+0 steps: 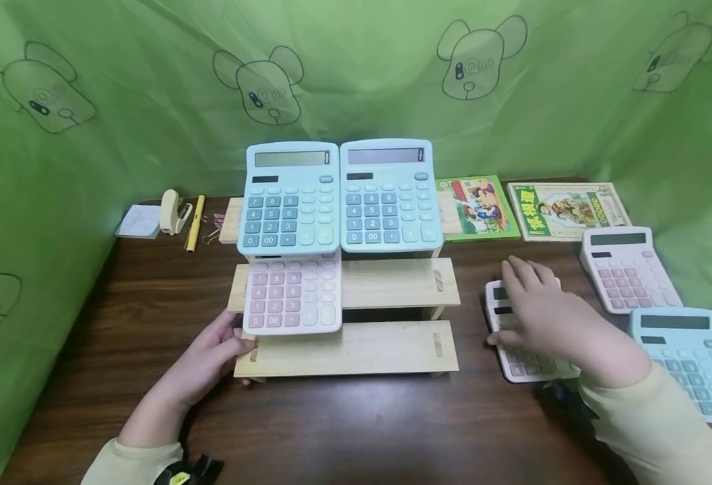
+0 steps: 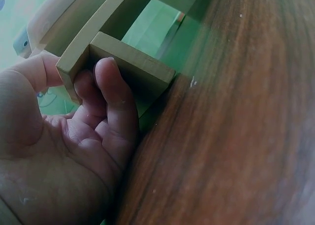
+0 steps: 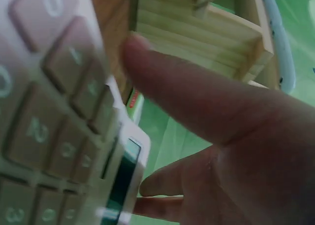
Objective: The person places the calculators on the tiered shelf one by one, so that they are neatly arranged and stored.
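My left hand (image 1: 210, 353) grips the left end of the lowest step of a three-step wooden stand (image 1: 356, 347), thumb on top. In the left wrist view its fingers curl under the wooden end. Two blue calculators (image 1: 289, 202) lean side by side on the top step. A pink calculator (image 1: 292, 296) leans on the middle step's left half. To the right of the stand, my right hand (image 1: 543, 313) spreads over another pink calculator (image 1: 534, 367) on the table. Its thumb stands off the calculator's left side, and in the right wrist view the fingertips are right at the display-end edge.
Another pink calculator (image 1: 628, 269) and a blue calculator (image 1: 686, 357) lie at the far right. Two booklets (image 1: 570, 210) are at the back right. A stapler (image 1: 172, 212), a yellow pen (image 1: 195, 225) and paper (image 1: 139, 221) lie back left. Green cloth (image 1: 362, 67) surrounds the table.
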`<state>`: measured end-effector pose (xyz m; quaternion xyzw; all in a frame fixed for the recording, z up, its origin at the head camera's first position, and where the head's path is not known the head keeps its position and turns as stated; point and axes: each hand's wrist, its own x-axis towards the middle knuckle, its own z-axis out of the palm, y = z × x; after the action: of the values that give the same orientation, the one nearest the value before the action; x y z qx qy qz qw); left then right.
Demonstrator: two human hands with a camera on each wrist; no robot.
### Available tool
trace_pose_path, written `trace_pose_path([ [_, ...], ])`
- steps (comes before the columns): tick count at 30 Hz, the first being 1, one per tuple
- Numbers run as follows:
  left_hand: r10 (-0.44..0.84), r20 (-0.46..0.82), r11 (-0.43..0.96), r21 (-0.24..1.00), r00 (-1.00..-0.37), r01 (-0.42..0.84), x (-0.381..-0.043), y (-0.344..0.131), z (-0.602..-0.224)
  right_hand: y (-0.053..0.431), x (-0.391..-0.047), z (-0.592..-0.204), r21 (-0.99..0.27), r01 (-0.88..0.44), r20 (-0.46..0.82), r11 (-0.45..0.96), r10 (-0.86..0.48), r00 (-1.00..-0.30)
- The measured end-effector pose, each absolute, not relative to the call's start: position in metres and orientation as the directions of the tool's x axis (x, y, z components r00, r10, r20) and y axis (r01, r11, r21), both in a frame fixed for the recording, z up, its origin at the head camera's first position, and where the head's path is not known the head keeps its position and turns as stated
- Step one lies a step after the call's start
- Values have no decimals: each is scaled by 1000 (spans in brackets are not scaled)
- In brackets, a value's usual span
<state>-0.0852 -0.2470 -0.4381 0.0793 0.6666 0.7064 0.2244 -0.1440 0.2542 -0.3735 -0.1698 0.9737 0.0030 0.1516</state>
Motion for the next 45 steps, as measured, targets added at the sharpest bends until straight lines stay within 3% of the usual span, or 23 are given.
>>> trace_pose_path([
  [24,413,-213,8,973,-886,-231,-83,-247,-438,260,-157,-396,-117,-378,-288,918,-396,-872],
  [33,393,-227,52,973,-891,-225,-85,-245,-434,249,-137,-358,-167,-461,10,871,-466,-884],
  [37,382,-226,76,974,-896,-213,-85,-246,-433,238,-126,-342,-212,-520,146,828,-499,-854],
  [45,374,-218,86,976,-902,-200,-85,-249,-435,210,-106,-332,-276,-668,282,691,-606,-744],
])
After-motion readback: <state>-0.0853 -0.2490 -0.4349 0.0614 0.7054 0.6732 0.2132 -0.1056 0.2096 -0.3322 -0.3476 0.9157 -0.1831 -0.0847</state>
